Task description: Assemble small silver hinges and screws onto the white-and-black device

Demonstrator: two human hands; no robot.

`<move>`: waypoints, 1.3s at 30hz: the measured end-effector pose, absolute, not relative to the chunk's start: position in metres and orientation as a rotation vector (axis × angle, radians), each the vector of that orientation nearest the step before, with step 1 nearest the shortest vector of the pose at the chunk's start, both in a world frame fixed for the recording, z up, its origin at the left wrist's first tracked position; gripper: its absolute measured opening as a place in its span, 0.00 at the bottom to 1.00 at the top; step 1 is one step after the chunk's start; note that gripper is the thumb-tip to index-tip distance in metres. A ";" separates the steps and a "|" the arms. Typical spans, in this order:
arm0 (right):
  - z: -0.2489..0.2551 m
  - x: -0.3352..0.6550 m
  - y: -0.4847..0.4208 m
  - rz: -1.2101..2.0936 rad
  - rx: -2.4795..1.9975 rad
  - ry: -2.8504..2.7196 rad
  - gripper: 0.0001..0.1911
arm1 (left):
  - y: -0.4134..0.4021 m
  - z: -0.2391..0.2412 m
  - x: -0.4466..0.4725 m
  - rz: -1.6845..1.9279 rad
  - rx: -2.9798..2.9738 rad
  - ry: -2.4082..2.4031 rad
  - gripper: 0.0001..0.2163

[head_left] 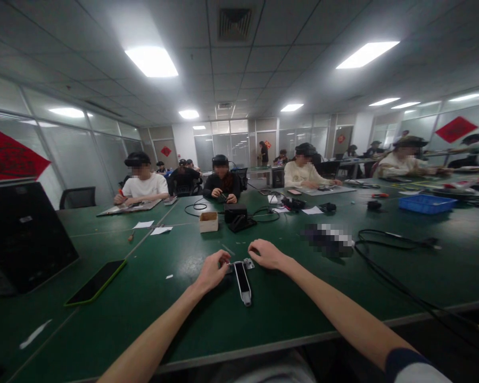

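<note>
A slim white device with a long black face [242, 282] lies on the green table between my hands, its narrow end towards me. My left hand [212, 272] is at its upper left, fingers curled and closed by a small grey part; what they grip is too small to make out. A small silvery metal piece [249, 263] lies at the device's far right corner. Just beyond that piece, my right hand [268, 254] rests with loosely bent fingers and nothing visible in them. A thin clear strip [226, 249] lies beyond the device.
A phone in a green case [96, 282] and a black box-shaped unit [26, 234] are at left. Ahead stand a small cardboard box [208, 222] and a black device [236, 214]. Black cables [383, 266] and a blue tray [426, 204] are at right. Several people sit across the table.
</note>
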State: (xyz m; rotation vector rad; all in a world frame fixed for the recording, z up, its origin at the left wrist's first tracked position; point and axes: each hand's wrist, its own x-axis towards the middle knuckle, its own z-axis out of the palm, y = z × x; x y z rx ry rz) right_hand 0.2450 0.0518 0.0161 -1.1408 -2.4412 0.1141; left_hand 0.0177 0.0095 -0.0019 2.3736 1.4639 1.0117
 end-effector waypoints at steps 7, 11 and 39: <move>0.028 0.233 0.034 0.123 -1.161 -2.450 0.12 | 0.011 -0.005 0.015 0.980 2.401 1.430 0.11; 0.033 0.220 0.013 0.198 -1.339 -2.440 0.17 | 0.005 0.002 0.018 1.011 2.398 1.428 0.10; 0.024 0.294 0.131 0.098 -1.960 -2.061 0.18 | 0.005 -0.008 0.017 0.896 2.497 1.464 0.10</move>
